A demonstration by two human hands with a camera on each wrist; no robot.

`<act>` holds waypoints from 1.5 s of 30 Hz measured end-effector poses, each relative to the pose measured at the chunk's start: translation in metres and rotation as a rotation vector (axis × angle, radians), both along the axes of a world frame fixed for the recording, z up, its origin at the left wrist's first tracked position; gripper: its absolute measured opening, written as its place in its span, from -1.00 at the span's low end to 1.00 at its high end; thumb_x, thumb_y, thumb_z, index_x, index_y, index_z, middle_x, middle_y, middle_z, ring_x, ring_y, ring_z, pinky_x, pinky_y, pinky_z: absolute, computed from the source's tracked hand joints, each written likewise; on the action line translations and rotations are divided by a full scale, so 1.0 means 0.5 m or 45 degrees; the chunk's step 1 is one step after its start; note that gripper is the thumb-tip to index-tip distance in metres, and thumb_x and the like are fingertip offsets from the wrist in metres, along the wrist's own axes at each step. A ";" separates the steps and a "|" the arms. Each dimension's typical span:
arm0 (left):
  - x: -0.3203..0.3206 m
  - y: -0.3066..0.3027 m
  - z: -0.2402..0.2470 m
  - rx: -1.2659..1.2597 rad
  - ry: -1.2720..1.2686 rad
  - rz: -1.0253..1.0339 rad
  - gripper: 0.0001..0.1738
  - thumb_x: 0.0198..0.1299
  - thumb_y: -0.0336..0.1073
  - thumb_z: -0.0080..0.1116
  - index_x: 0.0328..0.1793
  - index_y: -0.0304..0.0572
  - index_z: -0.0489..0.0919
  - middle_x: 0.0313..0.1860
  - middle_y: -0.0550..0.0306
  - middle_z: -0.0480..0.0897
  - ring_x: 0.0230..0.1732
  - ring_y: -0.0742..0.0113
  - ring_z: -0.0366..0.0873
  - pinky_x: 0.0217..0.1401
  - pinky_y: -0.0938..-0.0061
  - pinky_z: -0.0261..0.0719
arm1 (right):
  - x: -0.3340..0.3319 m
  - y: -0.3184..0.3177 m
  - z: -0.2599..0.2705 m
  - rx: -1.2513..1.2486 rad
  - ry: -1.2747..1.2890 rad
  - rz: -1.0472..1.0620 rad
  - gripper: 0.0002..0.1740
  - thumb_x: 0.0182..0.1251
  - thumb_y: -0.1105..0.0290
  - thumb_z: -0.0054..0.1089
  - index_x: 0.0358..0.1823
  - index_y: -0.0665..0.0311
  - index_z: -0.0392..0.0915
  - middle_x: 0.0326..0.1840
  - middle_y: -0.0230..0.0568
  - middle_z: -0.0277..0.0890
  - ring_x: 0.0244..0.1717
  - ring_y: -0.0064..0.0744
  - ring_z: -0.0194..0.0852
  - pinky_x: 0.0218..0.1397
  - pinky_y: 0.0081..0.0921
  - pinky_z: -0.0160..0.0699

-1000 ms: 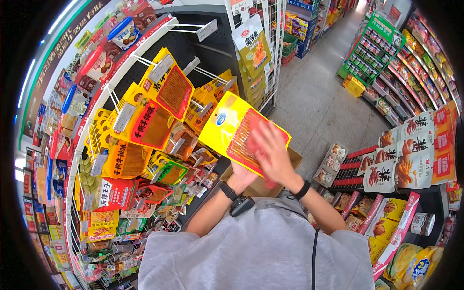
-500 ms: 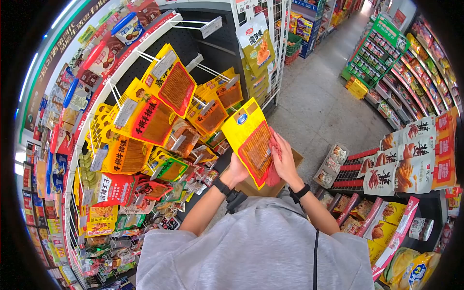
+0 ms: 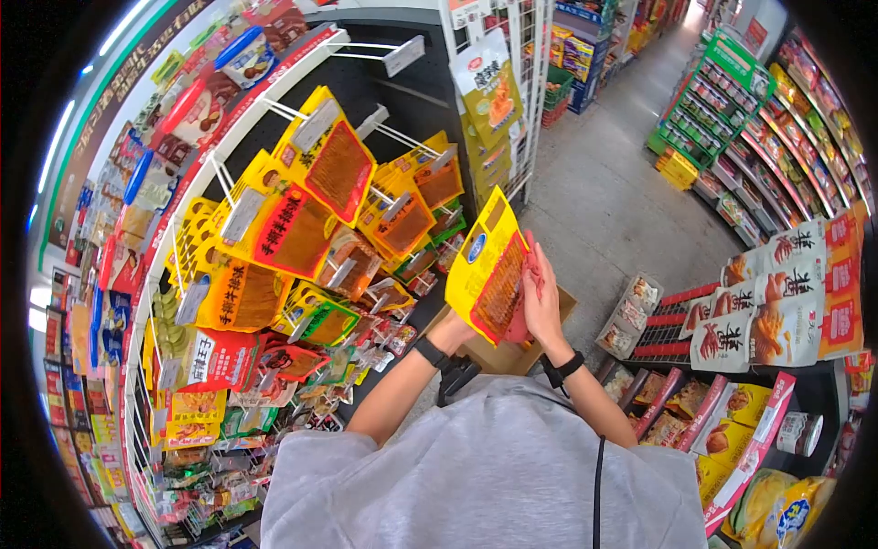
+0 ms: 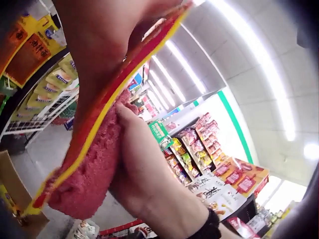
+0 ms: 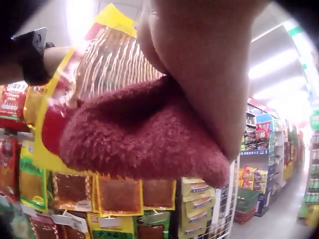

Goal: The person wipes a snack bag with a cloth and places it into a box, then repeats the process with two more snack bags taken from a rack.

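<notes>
A yellow and red snack packet (image 3: 494,274) with a see-through window over brown strips is held up in front of the person's chest. My left hand (image 3: 450,331) grips it from behind at its lower left, the fingers mostly hidden by the packet. At the packet's right edge, my right hand (image 3: 542,297) holds a dark red fuzzy cloth (image 5: 139,134) against it. In the left wrist view the packet appears edge-on, with the cloth bunched between it and the right hand (image 4: 149,169), whose thumb lies on the cloth.
To the left stands a rack with similar yellow packets (image 3: 283,224) hanging on hooks. An open cardboard box (image 3: 560,306) is below the hands. At the right, white and orange packets (image 3: 768,311) stand on a display rack; a grey-floored aisle (image 3: 594,183) runs ahead.
The packet has moved right and turned to a steeper angle. My right hand has slid with the cloth from across the packet's face to its right edge.
</notes>
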State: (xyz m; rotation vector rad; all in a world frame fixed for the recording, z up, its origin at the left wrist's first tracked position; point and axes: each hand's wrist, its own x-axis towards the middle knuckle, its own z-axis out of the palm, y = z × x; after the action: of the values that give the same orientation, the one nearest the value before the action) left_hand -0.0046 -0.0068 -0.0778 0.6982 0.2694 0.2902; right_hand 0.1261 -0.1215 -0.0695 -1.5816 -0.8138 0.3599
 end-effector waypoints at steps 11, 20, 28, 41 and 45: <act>0.050 -0.048 0.070 0.051 0.089 0.100 -0.36 0.62 0.07 -0.33 0.71 0.05 0.02 0.61 0.22 0.18 0.62 0.34 0.09 0.65 0.36 0.05 | -0.091 0.038 0.107 0.373 0.260 0.111 -0.35 0.54 0.53 -0.16 0.64 0.29 0.04 0.72 -0.06 -0.10 0.72 -0.18 -0.17 0.71 -0.29 -0.19; -0.005 -0.042 0.045 0.637 -0.212 0.365 -0.32 0.61 0.02 -0.22 0.72 -0.01 -0.01 0.68 0.17 0.11 0.63 0.23 0.12 0.67 0.28 0.08 | -0.104 0.014 0.223 0.190 -0.519 0.469 -0.36 0.48 0.29 -0.01 0.56 0.27 0.24 0.70 -0.04 0.00 0.72 0.06 -0.20 0.70 -0.01 -0.25; 0.015 -0.066 0.109 -0.131 -0.116 0.094 -0.34 0.61 -0.01 -0.21 0.72 0.01 0.02 0.67 0.16 0.14 0.60 0.24 0.19 0.66 0.29 0.14 | -0.040 0.035 0.159 0.128 -0.295 0.211 -0.30 0.50 0.37 -0.03 0.63 0.28 0.07 0.71 0.00 -0.06 0.73 0.03 -0.24 0.70 -0.14 -0.22; 0.032 -0.076 0.128 -0.074 -0.124 0.103 -0.35 0.62 -0.04 -0.21 0.73 0.04 0.02 0.69 0.21 0.10 0.63 0.26 0.14 0.66 0.30 0.13 | -0.060 0.029 0.139 0.087 -0.269 0.084 -0.28 0.48 0.36 -0.01 0.64 0.27 0.06 0.71 0.09 -0.11 0.72 0.06 -0.23 0.71 -0.12 -0.23; 0.031 -0.052 0.043 0.249 -0.284 0.371 -0.34 0.62 -0.04 -0.25 0.74 0.06 -0.04 0.70 0.26 0.06 0.66 0.31 0.04 0.66 0.26 0.10 | -0.119 0.008 0.168 0.108 -0.405 0.308 -0.23 0.40 0.31 0.05 0.63 0.27 0.10 0.72 0.12 -0.15 0.72 0.09 -0.25 0.70 -0.06 -0.24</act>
State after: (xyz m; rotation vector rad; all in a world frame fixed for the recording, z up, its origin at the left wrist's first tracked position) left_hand 0.0108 -0.0330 -0.0561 0.8122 0.1299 0.6747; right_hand 0.0668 -0.1174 0.0146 -1.4833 -1.2559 0.2447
